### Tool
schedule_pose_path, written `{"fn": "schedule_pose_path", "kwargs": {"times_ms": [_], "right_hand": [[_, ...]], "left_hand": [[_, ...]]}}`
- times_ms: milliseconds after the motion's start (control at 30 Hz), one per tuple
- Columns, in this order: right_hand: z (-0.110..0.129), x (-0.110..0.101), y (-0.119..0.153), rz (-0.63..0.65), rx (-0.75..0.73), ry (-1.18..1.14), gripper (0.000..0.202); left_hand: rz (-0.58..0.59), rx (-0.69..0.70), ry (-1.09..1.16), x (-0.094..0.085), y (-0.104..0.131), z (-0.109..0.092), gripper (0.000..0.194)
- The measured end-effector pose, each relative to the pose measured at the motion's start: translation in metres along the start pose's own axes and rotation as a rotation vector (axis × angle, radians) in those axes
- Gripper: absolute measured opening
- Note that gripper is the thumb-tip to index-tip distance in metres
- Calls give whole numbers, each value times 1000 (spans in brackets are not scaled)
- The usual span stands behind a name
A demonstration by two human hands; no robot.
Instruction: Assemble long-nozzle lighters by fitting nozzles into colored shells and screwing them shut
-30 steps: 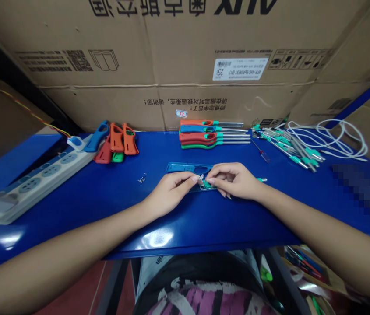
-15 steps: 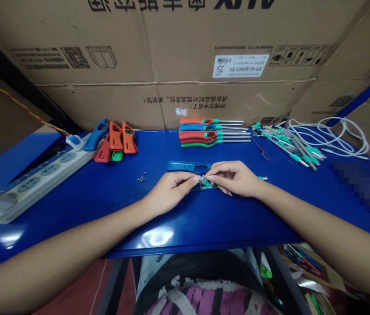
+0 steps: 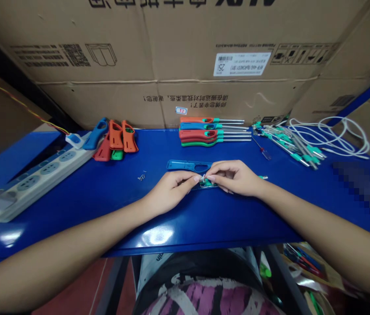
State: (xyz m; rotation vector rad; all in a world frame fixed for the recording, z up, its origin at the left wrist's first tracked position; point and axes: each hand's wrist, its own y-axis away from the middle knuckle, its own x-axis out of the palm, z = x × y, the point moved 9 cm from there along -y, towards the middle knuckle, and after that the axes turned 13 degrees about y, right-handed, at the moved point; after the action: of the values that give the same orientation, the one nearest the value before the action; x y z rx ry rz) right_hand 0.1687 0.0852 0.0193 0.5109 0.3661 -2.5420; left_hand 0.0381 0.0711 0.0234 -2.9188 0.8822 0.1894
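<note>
Over the blue tabletop, my left hand (image 3: 173, 192) and my right hand (image 3: 235, 177) meet, thumbs and fingertips pinched together. Between the fingertips is a small whitish part (image 3: 203, 178), apparently a bit of wire, on the green inner assembly (image 3: 208, 183) of a gas lighter. Past my right fingers the metal tip (image 3: 263, 177) of its tube sticks out. My fingers cover most of the assembly. Just behind them lies a blue lighter handle half (image 3: 181, 165), its inner side up. Several tiny screws (image 3: 142, 177) lie left of my hands.
At the back are stacked gas lighters (image 3: 201, 136), a small screwdriver (image 3: 262, 148), loose lighter tubes (image 3: 294, 144) and a coiled white cable (image 3: 339, 138). Left stand a power strip (image 3: 48, 170) and coloured handle shells (image 3: 115, 135). A cardboard box (image 3: 185, 57) walls the rear.
Almost nothing differs. Both hands stay at the same spot, with only a slight shift of the fingertips and the whitish part; the camera view has moved a little.
</note>
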Motion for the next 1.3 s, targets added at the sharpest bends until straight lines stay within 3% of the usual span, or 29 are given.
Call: {"fn": "schedule_pose_path", "kwargs": {"times_ms": [1300], "right_hand": [[2,1,0,27,-31,14,24]], "left_hand": [[23,29,-32,1,0,-2,37]]}}
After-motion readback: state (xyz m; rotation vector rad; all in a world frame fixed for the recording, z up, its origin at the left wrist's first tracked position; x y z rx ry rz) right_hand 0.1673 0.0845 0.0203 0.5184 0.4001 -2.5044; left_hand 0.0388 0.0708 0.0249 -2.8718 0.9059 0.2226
